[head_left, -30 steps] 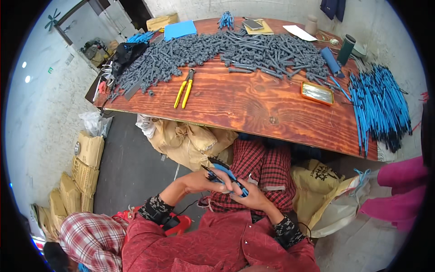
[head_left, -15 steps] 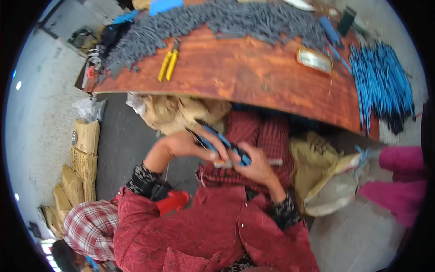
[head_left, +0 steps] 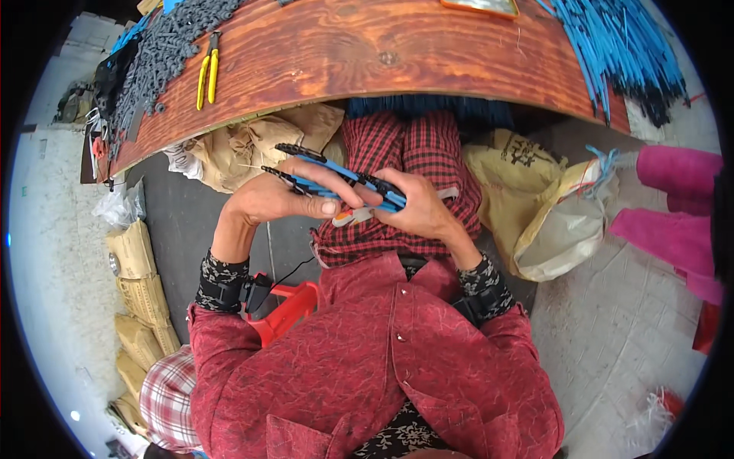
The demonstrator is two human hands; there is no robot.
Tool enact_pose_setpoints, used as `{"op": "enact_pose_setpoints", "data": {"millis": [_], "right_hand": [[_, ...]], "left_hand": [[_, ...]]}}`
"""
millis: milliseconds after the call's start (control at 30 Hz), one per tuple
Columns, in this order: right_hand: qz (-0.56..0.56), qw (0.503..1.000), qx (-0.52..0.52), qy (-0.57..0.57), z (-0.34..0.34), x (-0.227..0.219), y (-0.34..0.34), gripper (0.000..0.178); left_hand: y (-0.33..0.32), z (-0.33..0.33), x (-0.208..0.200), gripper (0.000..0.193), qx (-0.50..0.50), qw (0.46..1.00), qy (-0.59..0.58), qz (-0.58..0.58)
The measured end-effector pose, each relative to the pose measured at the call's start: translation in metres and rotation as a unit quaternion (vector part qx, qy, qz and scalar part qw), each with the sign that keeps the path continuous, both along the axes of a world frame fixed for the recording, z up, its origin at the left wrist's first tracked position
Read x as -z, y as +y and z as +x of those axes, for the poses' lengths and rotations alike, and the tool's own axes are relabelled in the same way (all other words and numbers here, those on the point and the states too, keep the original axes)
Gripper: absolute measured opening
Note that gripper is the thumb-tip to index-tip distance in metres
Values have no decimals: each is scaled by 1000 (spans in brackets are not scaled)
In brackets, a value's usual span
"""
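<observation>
Above my lap both hands come together around a few blue rods (head_left: pixel 336 167) with black ends, which slant from upper left to lower right. My left hand (head_left: pixel 287 200) has its fingers wrapped over the rods near their left black ends. A thin pale sliver pokes out beside those ends. My right hand (head_left: pixel 419 208) grips the rods' lower right end, thumb on top. Under the hands is a white and orange object (head_left: pixel 353 217), partly hidden, whose kind I cannot make out.
A wooden table (head_left: pixel 321 53) spans the far side. On it lie yellow-handled pliers (head_left: pixel 208 70), a heap of grey pieces (head_left: pixel 157 65), a pile of blue rods (head_left: pixel 623 53) and a tray (head_left: pixel 482 6). An open sack (head_left: pixel 562 237) stands at my right, cartons (head_left: pixel 134 252) at left.
The view has tilted down, so the table sits higher in the picture. Both hands keep their hold on the blue rods, which now show more clearly.
</observation>
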State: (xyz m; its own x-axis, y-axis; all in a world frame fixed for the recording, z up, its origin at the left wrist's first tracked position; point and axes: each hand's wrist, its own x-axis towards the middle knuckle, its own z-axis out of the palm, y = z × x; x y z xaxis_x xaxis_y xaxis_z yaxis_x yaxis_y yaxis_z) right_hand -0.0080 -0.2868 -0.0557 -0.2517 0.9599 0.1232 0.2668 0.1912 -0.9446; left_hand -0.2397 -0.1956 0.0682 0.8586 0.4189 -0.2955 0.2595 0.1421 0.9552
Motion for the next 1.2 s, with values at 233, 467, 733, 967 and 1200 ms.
{"op": "enact_pose_setpoints", "data": {"millis": [233, 467, 733, 967, 1200], "right_hand": [[55, 997, -40, 35, -9, 26, 8, 42], [60, 989, -85, 104, -38, 31, 9, 55], [-31, 987, -39, 152, -43, 51, 17, 52], [-13, 993, -12, 115, -37, 51, 19, 53], [20, 996, -16, 86, -39, 51, 19, 49]], "left_hand": [[-4, -16, 0, 34, 32, 998, 51, 10], [-20, -12, -26, 45, 85, 990, 62, 95], [-12, -8, 2, 23, -146, 979, 96, 104], [0, 2, -13, 32, -140, 980, 143, 13], [-5, -15, -9, 28, -131, 975, 178, 10]]}}
